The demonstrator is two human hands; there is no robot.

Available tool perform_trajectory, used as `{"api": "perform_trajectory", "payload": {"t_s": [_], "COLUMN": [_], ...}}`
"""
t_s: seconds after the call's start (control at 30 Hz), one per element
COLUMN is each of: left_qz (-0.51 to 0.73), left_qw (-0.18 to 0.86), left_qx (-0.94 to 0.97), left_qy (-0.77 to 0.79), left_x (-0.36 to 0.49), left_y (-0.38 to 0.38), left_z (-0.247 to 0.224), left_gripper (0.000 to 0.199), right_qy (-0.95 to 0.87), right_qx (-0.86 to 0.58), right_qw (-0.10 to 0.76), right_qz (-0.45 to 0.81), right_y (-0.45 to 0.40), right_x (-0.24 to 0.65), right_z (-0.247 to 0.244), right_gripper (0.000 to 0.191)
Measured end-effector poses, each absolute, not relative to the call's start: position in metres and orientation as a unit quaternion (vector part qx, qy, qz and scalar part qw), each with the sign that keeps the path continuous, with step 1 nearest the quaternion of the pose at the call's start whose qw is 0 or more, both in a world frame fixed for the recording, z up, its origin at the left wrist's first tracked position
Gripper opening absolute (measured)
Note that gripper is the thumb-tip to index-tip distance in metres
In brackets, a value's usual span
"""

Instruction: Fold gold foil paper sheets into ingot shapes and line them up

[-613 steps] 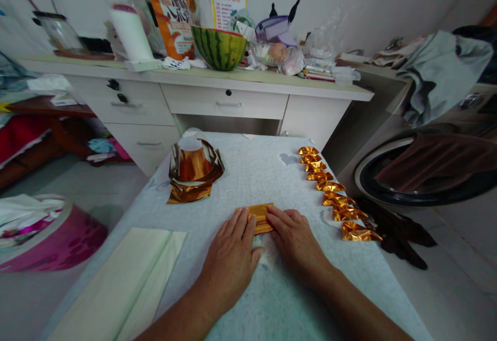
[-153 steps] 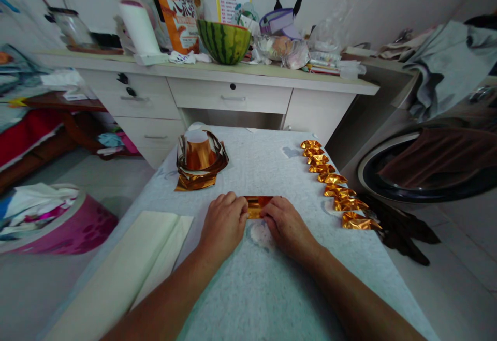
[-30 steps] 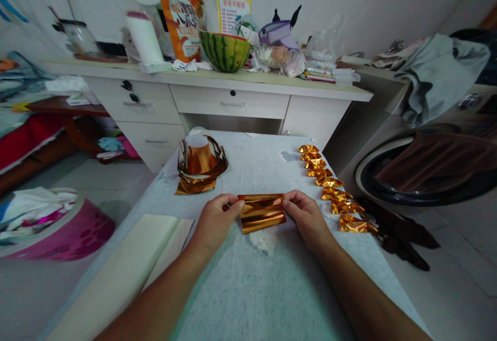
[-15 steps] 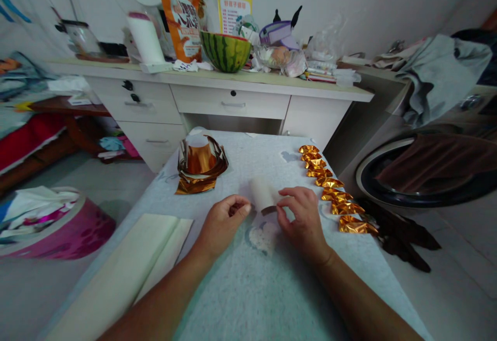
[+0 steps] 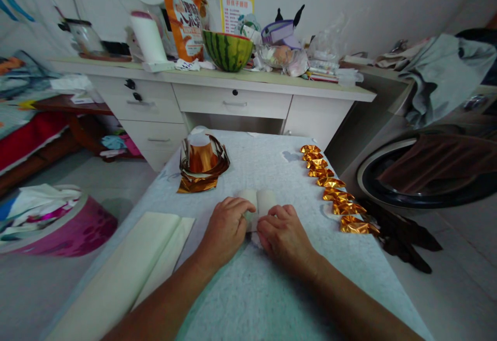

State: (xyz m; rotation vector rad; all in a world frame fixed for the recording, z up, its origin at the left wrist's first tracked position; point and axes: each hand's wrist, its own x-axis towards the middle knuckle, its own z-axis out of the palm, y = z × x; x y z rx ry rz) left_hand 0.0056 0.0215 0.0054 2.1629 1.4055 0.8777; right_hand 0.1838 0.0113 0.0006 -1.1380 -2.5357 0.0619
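Note:
A small piece of white paper (image 5: 266,201), curled into two rolls side by side, lies at the middle of the cloth-covered table (image 5: 256,160). My left hand (image 5: 229,227) closes its fingers on the paper's left side. At its lower right edge, my right hand (image 5: 281,232) pinches the paper with bent fingers. The fingers partly cover the paper. A stack of gold foil sheets (image 5: 202,160) stands behind my left hand. Several folded gold foil pieces (image 5: 336,194) form a row along the table's right edge. Large folded cream paper (image 5: 128,263) lies at the left.
A white cabinet (image 5: 233,104) beyond the table bears a watermelon half (image 5: 228,51), an orange bag (image 5: 185,20) and plastic bags. A pink bin (image 5: 83,224) stands at the left; a washing machine (image 5: 365,123) stands at the right.
Both hands have moved closer together over the paper. The single blurred roll now shows as two rolls side by side. My right hand has moved left and down.

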Motion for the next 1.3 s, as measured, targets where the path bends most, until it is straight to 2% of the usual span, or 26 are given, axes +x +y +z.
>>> {"api": "perform_trajectory", "payload": {"t_s": [0.1,0.17,0.3,0.37,0.47,0.6,0.7,0.87,1.07,1.23,1.3], "left_qz": [0.26,0.237,0.195,0.183,0.171,0.16,0.154,0.145,0.144,0.141,0.147], "left_qw": [0.202,0.195,0.176,0.169,0.161,0.152,0.153,0.144,0.137,0.17,0.179], "left_qx": [0.798,0.81,0.825,0.832,0.843,0.852,0.857,0.865,0.855,0.848,0.845], "left_qy": [0.504,0.5,0.5,0.496,0.484,0.474,0.467,0.458,0.48,0.482,0.481], "left_x": [0.005,0.006,0.009,0.01,0.01,0.008,0.007,0.005,-0.001,-0.004,-0.004], "left_y": [0.022,0.022,0.018,0.017,0.015,0.015,0.014,0.016,0.024,0.026,0.025], "left_z": [0.001,0.001,0.006,0.009,0.01,0.01,0.009,0.009,0.006,0.009,0.011], "left_gripper": [0.042,0.042,0.022,0.024,0.039,0.033,0.031,0.037,0.034,0.039,0.036], "right_qy": [-0.9,-0.894,-0.849,-0.82,-0.802,-0.811,-0.811,-0.802,-0.819,-0.836,-0.839], "right_qx": [-0.403,-0.407,-0.434,-0.465,-0.508,-0.518,-0.516,-0.512,-0.487,-0.478,-0.47], "right_qw": [0.16,0.168,0.271,0.311,0.291,0.235,0.231,0.257,0.228,0.19,0.191], "right_qz": [0.048,0.083,0.129,0.12,0.117,0.134,0.149,0.17,0.198,0.193,0.195], "right_y": [0.009,0.009,0.018,0.027,0.039,0.046,0.046,0.044,0.037,0.031,0.03], "right_x": [0.184,0.187,0.199,0.207,0.216,0.218,0.215,0.216,0.216,0.217,0.218], "right_z": [0.003,0.006,0.009,0.005,-0.006,-0.018,-0.015,-0.007,-0.004,0.001,0.002], "right_gripper": [0.01,0.007,0.016,0.027,0.043,0.054,0.05,0.036,0.047,0.043,0.042]}}
